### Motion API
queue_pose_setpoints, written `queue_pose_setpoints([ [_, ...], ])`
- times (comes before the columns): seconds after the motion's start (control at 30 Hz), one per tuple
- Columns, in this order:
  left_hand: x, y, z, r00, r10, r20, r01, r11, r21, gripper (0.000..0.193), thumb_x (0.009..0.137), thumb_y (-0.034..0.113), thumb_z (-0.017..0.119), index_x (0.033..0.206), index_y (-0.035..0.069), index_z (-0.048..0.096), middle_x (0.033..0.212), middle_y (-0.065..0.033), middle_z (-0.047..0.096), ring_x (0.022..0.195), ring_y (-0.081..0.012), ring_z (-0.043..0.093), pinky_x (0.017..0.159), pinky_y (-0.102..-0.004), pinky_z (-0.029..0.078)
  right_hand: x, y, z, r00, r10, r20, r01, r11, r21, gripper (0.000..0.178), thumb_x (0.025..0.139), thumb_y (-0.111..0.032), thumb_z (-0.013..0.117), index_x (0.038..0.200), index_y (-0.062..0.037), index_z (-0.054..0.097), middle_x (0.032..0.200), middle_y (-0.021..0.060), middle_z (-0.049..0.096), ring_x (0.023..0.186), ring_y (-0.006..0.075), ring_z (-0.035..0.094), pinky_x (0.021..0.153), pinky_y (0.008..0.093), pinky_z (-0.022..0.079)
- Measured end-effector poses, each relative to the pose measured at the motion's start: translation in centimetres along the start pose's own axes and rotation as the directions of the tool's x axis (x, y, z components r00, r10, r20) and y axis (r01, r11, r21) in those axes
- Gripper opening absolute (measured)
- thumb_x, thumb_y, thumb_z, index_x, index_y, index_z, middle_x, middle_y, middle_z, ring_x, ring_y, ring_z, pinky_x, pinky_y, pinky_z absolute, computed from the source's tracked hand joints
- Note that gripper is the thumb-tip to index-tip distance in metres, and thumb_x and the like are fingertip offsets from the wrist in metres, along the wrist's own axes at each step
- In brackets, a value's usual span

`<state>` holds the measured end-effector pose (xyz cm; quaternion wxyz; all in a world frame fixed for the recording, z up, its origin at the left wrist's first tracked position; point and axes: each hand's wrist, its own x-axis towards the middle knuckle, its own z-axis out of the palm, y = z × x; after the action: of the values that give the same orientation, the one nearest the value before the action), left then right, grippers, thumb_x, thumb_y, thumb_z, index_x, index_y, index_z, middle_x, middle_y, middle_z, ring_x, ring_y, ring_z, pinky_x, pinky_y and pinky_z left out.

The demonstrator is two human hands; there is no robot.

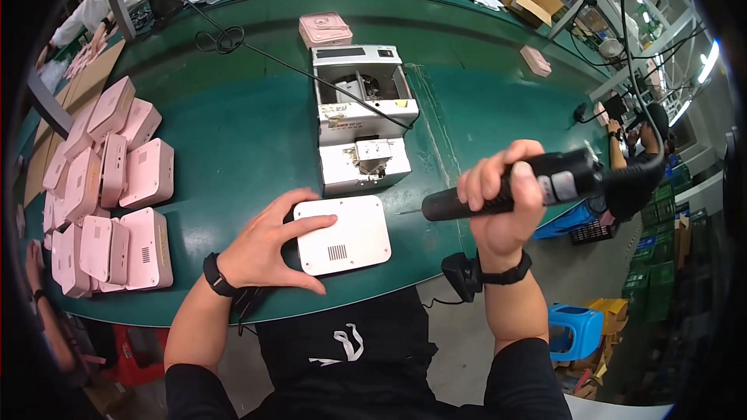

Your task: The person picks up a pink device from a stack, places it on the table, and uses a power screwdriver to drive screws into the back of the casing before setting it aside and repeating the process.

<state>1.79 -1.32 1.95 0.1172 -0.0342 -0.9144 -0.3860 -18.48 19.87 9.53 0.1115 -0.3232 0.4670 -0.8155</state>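
A pale pink, rounded square casing [343,236] lies on the green table in front of me, its face with corner holes and a small slotted grille turned up. My left hand [274,241] rests at its left side with fingers spread; the index finger lies across the top and the thumb sits by the near edge. In my right hand [506,194] is a black electric screwdriver [455,204], fingers wrapped round its body. It is held nearly level, its thin bit pointing left towards the casing's right edge. Whether the bit touches the casing, I cannot tell.
A white and grey screw feeder machine [362,120] stands beyond the casing, with a dark cable draped over it. Several pink casings [109,187] are heaped at the left. More pink pieces [325,29] [535,61] lie farther back. Other people work around the table.
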Motion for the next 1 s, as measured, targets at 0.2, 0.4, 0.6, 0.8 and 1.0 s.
queue_pose_setpoints([
  [0.2,-0.3,0.8,0.6,0.949,0.181,-0.258,-0.158,0.981,0.109,0.055,0.063,0.03,0.089,0.111,0.01,0.071,0.115,-0.0111,0.064,0.111,-0.0294,0.062,0.092,-0.0412,0.05,-2.2,-3.4,4.3,0.979,-0.001,0.203,-0.042,0.978,0.204,0.028,0.092,-0.03,0.058,0.101,-0.0096,0.042,0.063,0.0033,0.049,0.049,0.0158,0.047,0.052,0.0343,0.044],
  [0.4,-0.5,1.1,1.2,0.922,0.186,-0.341,-0.197,0.98,0.002,0.031,0.072,0.019,0.084,0.099,0.008,0.074,0.096,-0.0065,0.072,0.097,-0.0267,0.068,0.084,-0.0367,0.052,-3.5,-4.9,7.4,0.923,0.128,0.364,-0.2,0.965,0.167,0.039,0.088,-0.033,0.069,0.103,-0.0108,0.041,0.07,0.0059,0.054,0.058,0.0181,0.052,0.061,0.037,0.047],
  [0.6,-1.0,0.8,0.8,0.95,0.081,-0.3,-0.173,0.94,-0.294,0.011,0.076,0.007,0.079,0.085,0.004,0.074,0.086,-0.0094,0.073,0.085,-0.0228,0.07,0.077,-0.0339,0.054,-3.8,-4.3,9.3,0.955,-0.014,0.296,-0.022,0.993,0.119,0.038,0.088,-0.041,0.063,0.098,-0.0112,0.04,0.058,0.001,0.048,0.042,0.015,0.047,0.046,0.0326,0.045],
  [0.8,-1.5,0.9,0.3,0.982,-0.092,-0.165,-0.033,0.777,-0.628,0.007,0.078,0.0,0.076,0.085,0.0,0.073,0.085,-0.0114,0.073,0.084,-0.0217,0.069,0.076,-0.0337,0.055,-3.8,-4.6,9.3,0.955,-0.137,0.262,0.075,0.969,0.234,0.038,0.089,-0.041,0.061,0.097,-0.011,0.039,0.057,0.0,0.048,0.039,0.013,0.045,0.041,0.0295,0.044],
  [1.0,-1.5,0.4,0.8,0.993,-0.064,-0.095,-0.03,0.659,-0.751,0.01,0.078,0.003,0.078,0.085,-0.002,0.073,0.086,-0.0122,0.073,0.088,-0.0251,0.069,0.08,-0.0349,0.054,-4.2,-5.8,8.6,0.954,-0.018,0.3,-0.06,0.966,0.25,0.047,0.084,-0.044,0.073,0.099,-0.0124,0.042,0.062,0.0031,0.051,0.047,0.0187,0.05,0.052,0.0373,0.046],
])
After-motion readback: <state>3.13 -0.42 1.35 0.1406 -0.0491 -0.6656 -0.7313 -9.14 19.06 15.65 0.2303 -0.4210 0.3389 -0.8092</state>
